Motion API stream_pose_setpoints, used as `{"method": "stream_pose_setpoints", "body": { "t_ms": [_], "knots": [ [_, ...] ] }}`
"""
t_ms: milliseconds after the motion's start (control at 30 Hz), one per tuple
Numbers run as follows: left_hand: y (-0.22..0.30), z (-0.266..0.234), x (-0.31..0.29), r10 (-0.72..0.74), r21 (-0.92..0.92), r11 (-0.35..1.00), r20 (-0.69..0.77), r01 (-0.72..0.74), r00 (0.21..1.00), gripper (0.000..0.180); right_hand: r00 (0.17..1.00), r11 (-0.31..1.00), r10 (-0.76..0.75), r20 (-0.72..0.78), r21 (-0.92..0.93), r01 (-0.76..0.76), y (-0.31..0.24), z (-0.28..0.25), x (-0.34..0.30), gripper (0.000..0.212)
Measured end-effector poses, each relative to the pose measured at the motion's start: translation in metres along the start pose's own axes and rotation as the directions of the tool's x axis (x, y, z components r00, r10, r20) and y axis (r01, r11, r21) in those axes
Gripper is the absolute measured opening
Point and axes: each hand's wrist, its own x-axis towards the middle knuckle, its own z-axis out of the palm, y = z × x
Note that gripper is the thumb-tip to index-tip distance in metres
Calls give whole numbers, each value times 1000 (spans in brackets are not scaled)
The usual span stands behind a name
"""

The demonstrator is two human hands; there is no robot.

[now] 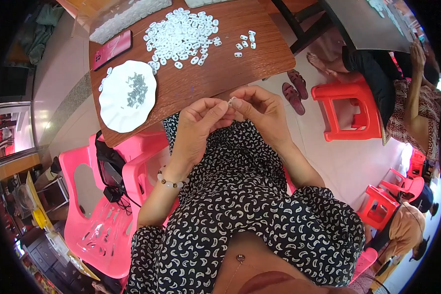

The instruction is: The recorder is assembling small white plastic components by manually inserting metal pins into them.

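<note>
My left hand (201, 122) and my right hand (263, 111) meet above my lap, just off the table's near edge. Thumbs and fingertips of both are pinched together on a small white piece (231, 102), mostly covered by the fingers. Beyond them on the brown wooden table (201, 82) lies a heap of white oval plastic pieces (179, 36), each with two holes. Several more white pieces (245, 43) are set apart to the right of the heap. At left, a white wavy-rimmed plate (115, 110) holds a scatter of small grey metal pins (137, 89).
A pink phone (112, 50) lies left of the heap, near a clear bag of white pieces (127, 20). Pink plastic chairs (95, 225) stand at my left, one carrying a black bag (110, 164). Right are a red stool (348, 110), sandals (294, 92) and other seated people.
</note>
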Motion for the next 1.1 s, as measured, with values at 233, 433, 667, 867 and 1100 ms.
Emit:
{"method": "stream_pose_setpoints", "body": {
  "t_ms": [233, 433, 667, 867, 1100],
  "knots": [
    [-1, -3, -1, -5, 3, 1000, 45, 5, 999, 24, 995, 995, 63, 71, 66, -68, 2, -3, 0, 18],
    [-2, -5, 0, 1, 3, 1000, 74, -2, 997, 27, 983, 978, 160, 88, 123, -170, 2, -6, 2, 17],
    [-4, -5, -1, -20, 0, 1000, 78, 20, 997, 26, 982, 979, 178, 59, 87, -182, 0, -6, -1, 14],
    [-3, -5, -2, 51, 113, 992, 64, -58, 997, 25, 1000, 998, 28, -14, -51, -29, 1, -4, -5, 13],
    [-4, -1, -5, 162, 297, 940, 41, -167, 986, 20, 1000, 982, 4, -13, -189, -7, -9, -2, -9, 11]
  ]
}}
